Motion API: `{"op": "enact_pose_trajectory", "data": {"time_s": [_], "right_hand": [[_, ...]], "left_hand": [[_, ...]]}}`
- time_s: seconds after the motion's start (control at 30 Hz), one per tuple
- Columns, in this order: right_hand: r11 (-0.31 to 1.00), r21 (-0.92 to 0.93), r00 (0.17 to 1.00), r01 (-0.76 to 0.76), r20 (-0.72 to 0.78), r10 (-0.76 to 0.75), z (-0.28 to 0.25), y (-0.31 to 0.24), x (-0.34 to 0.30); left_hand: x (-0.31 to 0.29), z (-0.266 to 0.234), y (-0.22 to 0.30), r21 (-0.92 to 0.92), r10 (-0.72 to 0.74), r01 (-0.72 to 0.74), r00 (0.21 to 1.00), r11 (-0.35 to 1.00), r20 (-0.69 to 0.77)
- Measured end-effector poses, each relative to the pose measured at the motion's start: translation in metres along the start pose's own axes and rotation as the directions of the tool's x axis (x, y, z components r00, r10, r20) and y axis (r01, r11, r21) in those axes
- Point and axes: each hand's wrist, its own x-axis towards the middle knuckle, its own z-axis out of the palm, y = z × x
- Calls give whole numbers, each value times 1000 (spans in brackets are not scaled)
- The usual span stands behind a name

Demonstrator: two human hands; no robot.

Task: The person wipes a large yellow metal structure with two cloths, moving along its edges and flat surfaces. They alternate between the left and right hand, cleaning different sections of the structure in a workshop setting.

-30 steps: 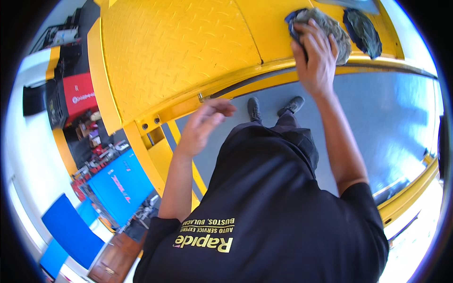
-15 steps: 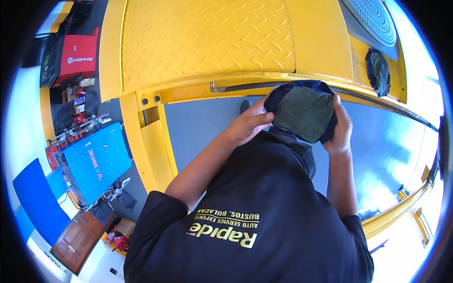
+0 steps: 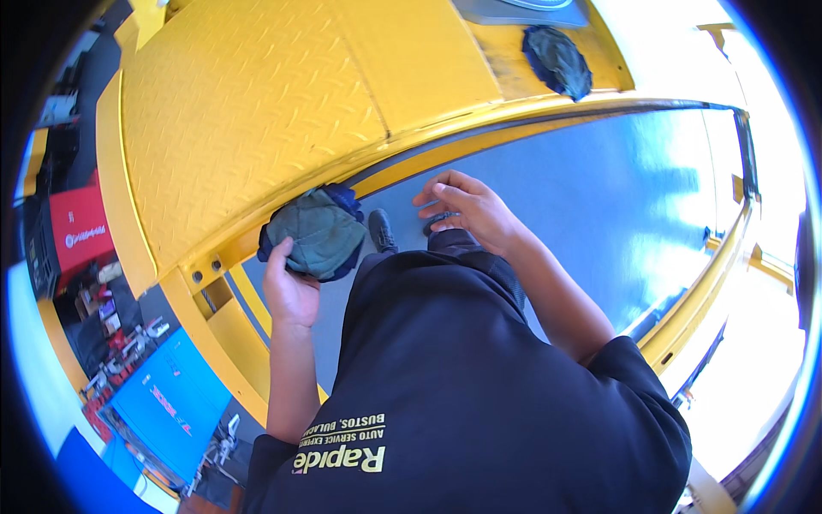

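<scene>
A round green cloth rag with a ruffled dark blue edge (image 3: 317, 230) is in my left hand (image 3: 291, 291), the thumb pressed on its top and the other fingers hidden beneath. It hangs beside the yellow platform's near edge. My right hand (image 3: 479, 212) is empty, raised in front of my body with its fingers apart and slightly curled. A second rag of similar round shape, green and dark blue (image 3: 558, 62), lies on the yellow surface at the upper right, out of reach of both hands.
A yellow tread-plate platform (image 3: 248, 103) spans the far side, with a dark hose or cable (image 3: 445, 146) along its edge. A grey round-topped plate (image 3: 514, 12) sits at the top. Leftward stand a red machine (image 3: 79, 227) and a blue cabinet (image 3: 171, 403). A yellow rail (image 3: 693, 304) runs at right.
My right hand has let go of the rag and moved away from it. My left hand keeps the rag, now further left and lower in view. The view has swung rightward.
</scene>
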Motion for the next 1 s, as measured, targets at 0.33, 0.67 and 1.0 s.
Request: {"op": "enact_pose_trajectory", "data": {"time_s": [0.33,0.67,1.0], "right_hand": [[994,71,992,88,-92,-81,-65,31,-37],[923,327,973,203,-174,-152,-201,48,-77],[683,533,866,499,-335,-371,-317,28,-103]], "left_hand": [[55,36,-15,88,87,-90,995,992,39],[26,194,-109,404,-2,-107,966,909,260],[32,377,-194,656,-123,-754,652,-4,748]]}}
